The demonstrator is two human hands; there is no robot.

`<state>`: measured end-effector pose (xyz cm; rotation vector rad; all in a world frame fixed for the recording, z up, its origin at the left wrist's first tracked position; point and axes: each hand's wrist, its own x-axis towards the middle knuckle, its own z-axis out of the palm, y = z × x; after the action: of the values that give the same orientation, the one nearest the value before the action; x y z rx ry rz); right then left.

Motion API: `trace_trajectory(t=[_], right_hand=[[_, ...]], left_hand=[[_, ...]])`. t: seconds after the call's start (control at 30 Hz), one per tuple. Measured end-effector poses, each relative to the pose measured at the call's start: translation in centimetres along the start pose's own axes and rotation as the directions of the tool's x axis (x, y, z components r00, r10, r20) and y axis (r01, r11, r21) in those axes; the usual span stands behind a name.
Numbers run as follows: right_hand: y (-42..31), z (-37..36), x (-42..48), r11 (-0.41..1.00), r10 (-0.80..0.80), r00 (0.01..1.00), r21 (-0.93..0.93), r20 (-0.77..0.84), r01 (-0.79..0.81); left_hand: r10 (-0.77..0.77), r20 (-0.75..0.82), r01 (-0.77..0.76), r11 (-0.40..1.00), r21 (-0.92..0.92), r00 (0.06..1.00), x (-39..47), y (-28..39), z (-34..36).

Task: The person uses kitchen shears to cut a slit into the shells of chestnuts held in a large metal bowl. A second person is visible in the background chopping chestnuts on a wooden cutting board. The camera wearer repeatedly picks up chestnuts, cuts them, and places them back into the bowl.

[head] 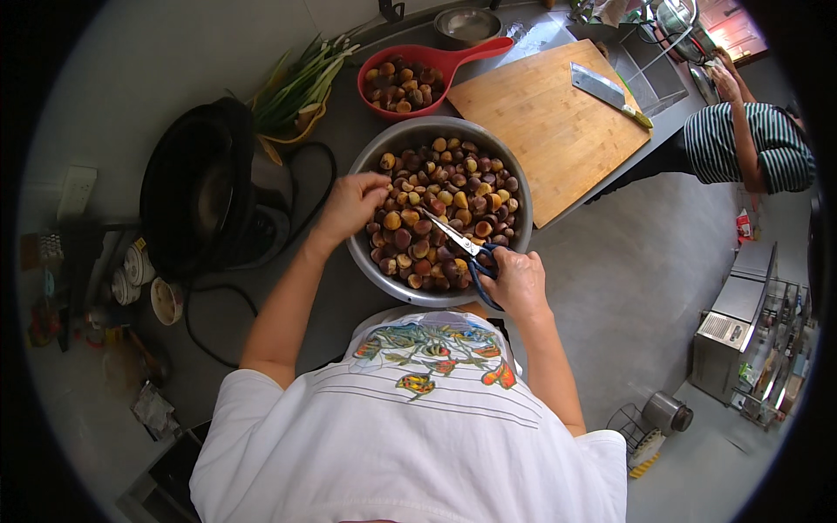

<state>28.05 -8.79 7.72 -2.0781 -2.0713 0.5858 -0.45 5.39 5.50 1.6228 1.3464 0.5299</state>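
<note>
A wide steel bowl (358, 252) full of brown chestnuts (422, 248) stands on the counter before me. Over its left rim, my left hand (350, 208) has thumb and fingers pinched together, with a small part of a chestnut (390, 187) showing at the tips. My right hand (518, 280) grips a pair of scissors (465, 245) by the dark blue handles at the bowl's lower right. The blades point up and left over the chestnuts, nearly closed.
A red colander (448, 65) holds more chestnuts behind the bowl. On the wooden cutting board (529, 124) to the right lies a cleaver (598, 85). A black cooker pot (196, 189) and a basket of spring onions (301, 85) are left. Another person (739, 144) stands by the sink.
</note>
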Motion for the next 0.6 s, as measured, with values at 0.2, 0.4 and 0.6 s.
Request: trace_trajectory(t=[0.2, 0.4, 0.6], right_hand=[[-0.3, -0.1, 0.2, 0.998, 0.023, 0.999, -0.051, 0.035, -0.021], [-0.9, -0.4, -0.1, 0.996, 0.02, 0.998, -0.091, 0.056, -0.015], [-1.7, -0.8, -1.1, 0.989, 0.044, 0.993, 0.135, 0.11, -0.059]], left_hand=[[0.256, 0.119, -0.277, 0.936, 0.218, 0.959, -3.5, -0.7, 1.8], [0.305, 0.051, -0.308, 0.922, 0.235, 0.951, -4.1, -0.4, 2.5], [-0.035, 0.029, 0.045, 0.815, -0.577, 0.999, -4.5, -1.2, 2.6]])
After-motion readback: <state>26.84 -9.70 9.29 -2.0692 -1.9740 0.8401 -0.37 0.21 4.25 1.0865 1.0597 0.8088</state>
